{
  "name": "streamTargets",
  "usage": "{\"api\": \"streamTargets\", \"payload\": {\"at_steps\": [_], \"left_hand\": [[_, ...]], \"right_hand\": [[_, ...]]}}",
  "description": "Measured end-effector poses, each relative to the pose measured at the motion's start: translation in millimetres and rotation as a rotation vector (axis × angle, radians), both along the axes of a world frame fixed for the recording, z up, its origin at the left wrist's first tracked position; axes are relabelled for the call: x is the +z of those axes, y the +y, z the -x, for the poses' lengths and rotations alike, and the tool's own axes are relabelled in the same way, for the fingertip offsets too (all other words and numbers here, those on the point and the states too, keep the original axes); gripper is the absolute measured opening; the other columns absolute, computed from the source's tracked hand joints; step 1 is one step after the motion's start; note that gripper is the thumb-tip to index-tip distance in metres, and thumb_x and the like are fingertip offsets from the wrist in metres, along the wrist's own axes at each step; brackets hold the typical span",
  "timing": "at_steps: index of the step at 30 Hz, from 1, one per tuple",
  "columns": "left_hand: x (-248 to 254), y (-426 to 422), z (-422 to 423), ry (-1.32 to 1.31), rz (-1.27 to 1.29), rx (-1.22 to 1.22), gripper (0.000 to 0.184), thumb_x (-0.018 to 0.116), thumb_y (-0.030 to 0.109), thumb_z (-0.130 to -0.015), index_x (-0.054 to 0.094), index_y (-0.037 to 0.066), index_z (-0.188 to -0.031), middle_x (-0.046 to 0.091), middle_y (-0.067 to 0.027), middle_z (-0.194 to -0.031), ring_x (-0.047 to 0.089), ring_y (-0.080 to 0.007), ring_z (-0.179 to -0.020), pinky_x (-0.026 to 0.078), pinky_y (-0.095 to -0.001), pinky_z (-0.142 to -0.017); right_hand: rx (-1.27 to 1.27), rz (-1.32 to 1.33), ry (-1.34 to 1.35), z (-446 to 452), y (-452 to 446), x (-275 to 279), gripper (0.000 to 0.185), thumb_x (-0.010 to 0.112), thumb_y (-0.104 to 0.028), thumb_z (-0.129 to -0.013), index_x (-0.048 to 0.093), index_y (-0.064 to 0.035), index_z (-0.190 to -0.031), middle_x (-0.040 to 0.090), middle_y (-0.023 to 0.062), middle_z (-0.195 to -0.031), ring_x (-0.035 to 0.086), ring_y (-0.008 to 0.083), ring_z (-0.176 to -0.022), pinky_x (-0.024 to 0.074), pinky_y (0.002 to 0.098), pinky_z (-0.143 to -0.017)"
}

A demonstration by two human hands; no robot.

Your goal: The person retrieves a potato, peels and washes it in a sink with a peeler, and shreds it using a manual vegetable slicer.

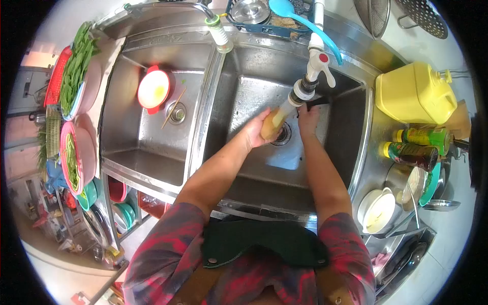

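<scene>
In the right basin of the steel sink (244, 96), my left hand (255, 133) is closed around an oblong yellow-brown vegetable (271, 127), possibly a potato. The vegetable is just below the outlet of the white tap (304, 89), which has a red-dotted lever. My right hand (308, 122) is inside the same basin, to the right of the tap outlet. Its fingertips are partly covered by the tap, so I cannot make out whether it grips anything. Between and below the hands shows the dark drain (281, 136).
The left basin holds a red-rimmed white bowl (154, 89) and chopsticks (174, 108). Leafy greens (77, 71) and a pink basin (86, 155) stand at left. On the right are a yellow jug (412, 94), bottles (414, 154) and a white pot (377, 209). A blue ladle (305, 23) lies behind the tap.
</scene>
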State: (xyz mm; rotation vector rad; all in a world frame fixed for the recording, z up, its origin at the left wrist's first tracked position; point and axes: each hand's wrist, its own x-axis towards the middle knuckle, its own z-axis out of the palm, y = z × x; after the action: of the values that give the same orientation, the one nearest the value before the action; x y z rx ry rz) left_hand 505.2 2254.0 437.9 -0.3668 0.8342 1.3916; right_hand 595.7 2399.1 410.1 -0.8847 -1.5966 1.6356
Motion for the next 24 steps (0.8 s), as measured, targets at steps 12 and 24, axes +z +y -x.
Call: {"api": "streamTargets", "payload": {"at_steps": [12,24], "left_hand": [[-1,12,-6,-0.113,-0.152,-0.025,0.039,0.039,0.049,-0.089,0.055,0.018,-0.106,0.059,-0.0016,-0.093,0.054,-0.0169,-0.081,0.044,-0.0323,-0.070],[-4,20,-10,-0.046,-0.134,-0.077,0.046,0.035,0.049,-0.090,0.053,0.013,-0.114,0.059,-0.0053,-0.101,0.056,-0.0207,-0.089,0.045,-0.0316,-0.073]], "right_hand": [[-0.219,-0.073,-0.057,-8,-5,13,0.018,0.058,-0.016,-0.086,0.057,0.0014,-0.082,0.059,0.0056,-0.073,0.053,0.0120,-0.068,0.0437,0.0281,-0.062],[-0.158,0.019,-0.129,-31,-19,35,0.021,0.056,-0.021,-0.087,0.054,-0.0002,-0.084,0.051,0.0011,-0.068,0.046,0.0097,-0.062,0.0394,0.0275,-0.056]]}}
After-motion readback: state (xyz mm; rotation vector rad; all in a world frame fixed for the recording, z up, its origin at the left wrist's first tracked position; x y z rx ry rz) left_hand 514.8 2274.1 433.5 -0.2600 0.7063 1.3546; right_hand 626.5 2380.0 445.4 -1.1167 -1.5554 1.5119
